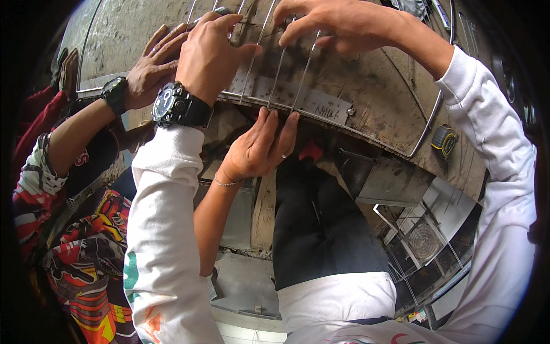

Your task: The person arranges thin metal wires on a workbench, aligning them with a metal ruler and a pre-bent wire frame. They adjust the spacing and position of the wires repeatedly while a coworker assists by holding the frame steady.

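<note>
Several thin metal rods (pixel 278 77) stand side by side across a metal wire frame (pixel 372 139) on a worn wooden board. My left hand (pixel 211 49), with a black watch at its wrist, lies over the rods at the left, thumb stretched out to one of them and fingers bent. Over the rods to its right, my right hand (pixel 329 24) has its fingers and thumb apart, the fingertips at the rods. A co-worker's hand (pixel 260 143) with a ring and bracelet touches the rods' near ends from below. Beneath them runs a flat metal strip (pixel 321 103) with handwriting.
Beside my left hand another co-worker's hand (pixel 150 74) presses on the board (pixel 395 86); a further hand (pixel 69 74) rests at its far-left edge. A yellow-and-black tape measure (pixel 444 141) lies right of the frame. Below right are metal framework and a round grille (pixel 425 241).
</note>
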`<state>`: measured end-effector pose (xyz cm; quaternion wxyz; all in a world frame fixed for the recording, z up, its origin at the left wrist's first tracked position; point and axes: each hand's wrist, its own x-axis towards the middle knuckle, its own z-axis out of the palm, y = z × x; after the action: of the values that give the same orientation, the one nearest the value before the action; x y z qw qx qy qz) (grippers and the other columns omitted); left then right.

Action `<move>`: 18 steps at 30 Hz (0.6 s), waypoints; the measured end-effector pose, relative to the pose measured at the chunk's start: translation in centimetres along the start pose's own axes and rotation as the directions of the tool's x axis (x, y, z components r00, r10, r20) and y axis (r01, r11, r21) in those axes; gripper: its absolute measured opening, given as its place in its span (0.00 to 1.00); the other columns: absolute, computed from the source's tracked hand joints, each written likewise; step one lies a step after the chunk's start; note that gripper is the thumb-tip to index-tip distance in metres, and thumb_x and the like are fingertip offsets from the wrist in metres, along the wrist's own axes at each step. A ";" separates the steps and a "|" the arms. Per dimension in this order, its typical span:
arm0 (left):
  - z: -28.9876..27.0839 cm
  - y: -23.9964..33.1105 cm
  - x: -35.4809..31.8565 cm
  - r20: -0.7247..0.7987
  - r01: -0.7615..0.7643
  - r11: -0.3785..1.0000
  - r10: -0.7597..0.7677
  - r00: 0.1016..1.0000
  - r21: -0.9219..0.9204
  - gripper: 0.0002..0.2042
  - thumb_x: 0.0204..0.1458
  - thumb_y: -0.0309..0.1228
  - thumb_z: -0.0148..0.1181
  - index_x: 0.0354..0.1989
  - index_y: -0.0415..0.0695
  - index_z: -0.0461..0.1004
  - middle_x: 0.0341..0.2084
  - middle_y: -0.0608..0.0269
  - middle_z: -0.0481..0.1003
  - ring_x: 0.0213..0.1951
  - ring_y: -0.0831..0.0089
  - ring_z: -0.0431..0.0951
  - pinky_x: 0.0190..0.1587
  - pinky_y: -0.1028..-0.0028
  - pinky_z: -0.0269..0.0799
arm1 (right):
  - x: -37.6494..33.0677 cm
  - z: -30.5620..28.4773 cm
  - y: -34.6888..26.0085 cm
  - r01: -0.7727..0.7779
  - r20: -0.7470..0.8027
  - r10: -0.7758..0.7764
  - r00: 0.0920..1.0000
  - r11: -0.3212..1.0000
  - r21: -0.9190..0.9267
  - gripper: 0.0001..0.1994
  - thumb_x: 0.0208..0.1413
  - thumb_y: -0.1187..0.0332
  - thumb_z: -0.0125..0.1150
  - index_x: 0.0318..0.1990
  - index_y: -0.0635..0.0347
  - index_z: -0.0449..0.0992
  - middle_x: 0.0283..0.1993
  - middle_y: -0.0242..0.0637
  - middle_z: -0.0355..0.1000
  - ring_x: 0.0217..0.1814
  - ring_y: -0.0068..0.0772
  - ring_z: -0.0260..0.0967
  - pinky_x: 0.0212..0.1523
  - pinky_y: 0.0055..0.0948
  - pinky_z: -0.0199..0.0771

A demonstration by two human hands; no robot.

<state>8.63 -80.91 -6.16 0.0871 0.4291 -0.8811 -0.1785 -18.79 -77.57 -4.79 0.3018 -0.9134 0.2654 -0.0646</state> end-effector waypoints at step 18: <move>-1.1 5.8 -0.5 0.215 0.093 0.976 -0.050 0.975 -0.198 0.20 0.52 0.42 0.76 0.46 0.38 0.84 0.36 0.50 0.84 0.39 0.56 0.86 0.44 0.62 0.80 | -0.3 1.5 -0.7 -0.137 -0.143 0.108 0.984 0.967 -0.213 0.24 0.44 0.83 0.70 0.50 0.49 0.86 0.56 0.36 0.70 0.67 0.44 0.66 0.69 0.41 0.70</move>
<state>5.03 -77.50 -2.92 0.0315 0.4282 -0.8460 -0.3162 -18.32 -76.11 -5.61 0.1835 -0.9169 0.3463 -0.0751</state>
